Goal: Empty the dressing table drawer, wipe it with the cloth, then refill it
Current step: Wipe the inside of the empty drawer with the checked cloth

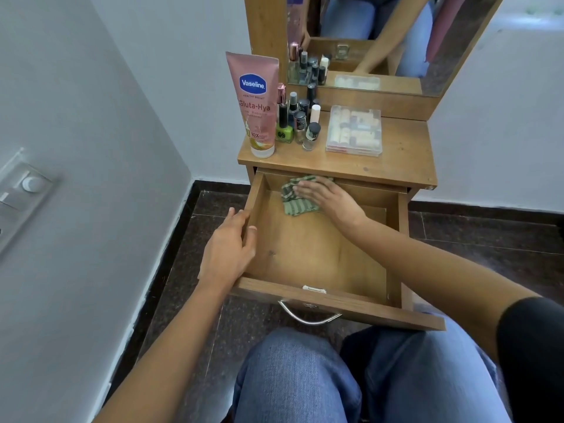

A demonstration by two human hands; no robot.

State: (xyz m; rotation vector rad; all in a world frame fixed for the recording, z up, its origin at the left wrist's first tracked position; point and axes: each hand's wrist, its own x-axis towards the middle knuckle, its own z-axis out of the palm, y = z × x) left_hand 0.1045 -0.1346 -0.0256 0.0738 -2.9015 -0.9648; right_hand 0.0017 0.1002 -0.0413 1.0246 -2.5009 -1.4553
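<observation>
The wooden drawer (308, 248) of the dressing table is pulled out over my knees and holds only a green striped cloth (293, 203) at its back left. My right hand (326, 198) lies flat on the cloth with fingers straight, pressing it against the drawer floor. My left hand (229, 251) grips the drawer's left wall, thumb inside and fingers curled over the rim. On the tabletop (403, 154) stand a pink Vaseline tube (256, 102), several nail polish bottles (297, 120) and a clear plastic box (354, 129) of small items.
A mirror (366, 38) rises behind the tabletop and reflects my arms. A grey wall (76, 117) with a switch plate stands close on the left. Dark stone floor (488, 239) surrounds the table. A metal handle (308, 315) hangs from the drawer front.
</observation>
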